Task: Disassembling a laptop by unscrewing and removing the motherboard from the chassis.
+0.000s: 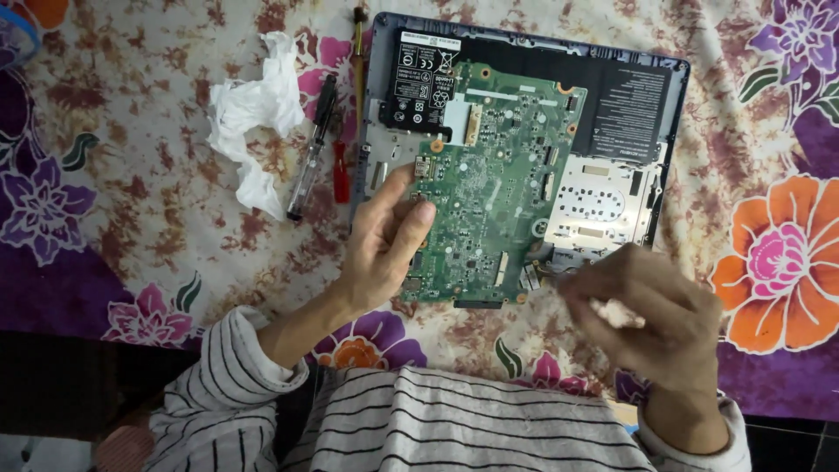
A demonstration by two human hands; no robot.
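My left hand (pixel 383 240) grips the left edge of a green circuit board (pixel 489 183), holding it over an opened laptop base (pixel 603 188). The thumb lies on the board's face. My right hand (pixel 651 319) hovers at the board's lower right corner, fingers pinched on a small pale tool or brush whose tip touches the board's edge; the hand is blurred. A black battery (pixel 559 79) fills the far part of the laptop base.
A crumpled white tissue (pixel 253 109), a clear-handled screwdriver (pixel 312 149), a small red screwdriver (pixel 340 170) and a thin brown-handled tool (pixel 358 61) lie left of the laptop on a floral cloth (pixel 131 201). A blue object (pixel 13 35) sits at the far left corner.
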